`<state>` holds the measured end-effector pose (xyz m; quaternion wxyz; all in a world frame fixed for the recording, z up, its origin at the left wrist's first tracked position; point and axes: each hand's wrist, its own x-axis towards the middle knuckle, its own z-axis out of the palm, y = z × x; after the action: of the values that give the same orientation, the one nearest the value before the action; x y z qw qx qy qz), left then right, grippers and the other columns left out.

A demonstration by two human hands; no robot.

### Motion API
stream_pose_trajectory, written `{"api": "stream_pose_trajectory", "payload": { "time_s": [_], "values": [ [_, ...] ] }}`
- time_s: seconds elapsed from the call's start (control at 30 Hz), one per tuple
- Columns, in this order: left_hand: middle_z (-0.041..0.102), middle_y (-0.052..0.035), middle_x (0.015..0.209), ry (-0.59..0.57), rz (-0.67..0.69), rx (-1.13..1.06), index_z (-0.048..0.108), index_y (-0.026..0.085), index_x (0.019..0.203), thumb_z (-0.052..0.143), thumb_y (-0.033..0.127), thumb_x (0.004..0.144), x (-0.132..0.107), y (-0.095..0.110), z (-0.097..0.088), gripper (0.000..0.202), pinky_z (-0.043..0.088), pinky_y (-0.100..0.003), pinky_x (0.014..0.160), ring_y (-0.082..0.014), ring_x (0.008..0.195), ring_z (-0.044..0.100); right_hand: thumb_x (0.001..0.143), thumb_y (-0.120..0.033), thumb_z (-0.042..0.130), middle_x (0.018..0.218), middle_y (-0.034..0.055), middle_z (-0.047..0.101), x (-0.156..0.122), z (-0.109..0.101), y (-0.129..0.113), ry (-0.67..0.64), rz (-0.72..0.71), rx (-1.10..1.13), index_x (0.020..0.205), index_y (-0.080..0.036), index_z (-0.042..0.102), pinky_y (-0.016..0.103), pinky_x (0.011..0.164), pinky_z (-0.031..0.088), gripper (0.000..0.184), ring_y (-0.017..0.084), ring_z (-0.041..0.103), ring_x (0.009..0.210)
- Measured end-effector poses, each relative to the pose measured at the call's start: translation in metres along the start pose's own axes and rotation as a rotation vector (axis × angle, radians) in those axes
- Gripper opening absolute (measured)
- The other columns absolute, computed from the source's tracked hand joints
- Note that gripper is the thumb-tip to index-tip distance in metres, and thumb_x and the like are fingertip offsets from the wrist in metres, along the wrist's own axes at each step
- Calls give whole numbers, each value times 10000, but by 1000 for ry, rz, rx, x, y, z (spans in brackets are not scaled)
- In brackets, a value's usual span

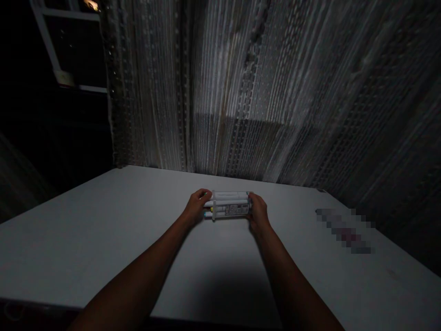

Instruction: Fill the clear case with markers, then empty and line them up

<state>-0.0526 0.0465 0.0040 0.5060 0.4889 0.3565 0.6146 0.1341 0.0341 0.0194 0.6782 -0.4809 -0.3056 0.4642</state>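
Observation:
A pack of several white markers in a clear sleeve with a printed label lies crosswise near the far middle of the white table. My left hand grips its left end, fingers curled over the coloured caps. My right hand grips its right end, fingers wrapped round it. Both forearms reach forward from the near edge. The pack sits on or just above the tabletop; I cannot tell which.
A pale patterned curtain hangs right behind the table. A dark window with a white frame is at the upper left. A blurred-out flat item lies on the table's right side. The room is dim.

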Motion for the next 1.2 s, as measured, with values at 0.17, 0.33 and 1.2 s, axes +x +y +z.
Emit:
{"api": "stream_pose_trajectory", "payload": {
  "time_s": [0.17, 0.33, 1.2],
  "values": [
    [466, 38, 621, 16, 41, 32, 533, 168, 695, 639, 429, 642, -1, 0, 3, 287, 377, -191, 474, -98, 542, 449, 601, -360, 606, 575, -61, 531, -3, 1, -1, -12, -2, -6, 829, -191, 536, 197, 383, 338, 292, 103, 480, 458],
    [458, 34, 647, 8, 69, 48, 532, 177, 699, 627, 384, 671, 2, -5, 1, 229, 373, -175, 502, -97, 589, 445, 604, -355, 608, 577, -64, 529, -4, 1, -2, 0, 4, 3, 817, -196, 535, 199, 381, 339, 276, 104, 484, 460],
    [607, -31, 688, 57, -27, -79, 647, 121, 775, 791, 448, 456, -5, 10, 6, 479, 509, -330, 579, -182, 633, 583, 611, -370, 609, 533, -51, 534, -2, -2, -4, 18, 8, 24, 836, -185, 531, 193, 365, 325, 302, 112, 484, 433]
  ]
}}
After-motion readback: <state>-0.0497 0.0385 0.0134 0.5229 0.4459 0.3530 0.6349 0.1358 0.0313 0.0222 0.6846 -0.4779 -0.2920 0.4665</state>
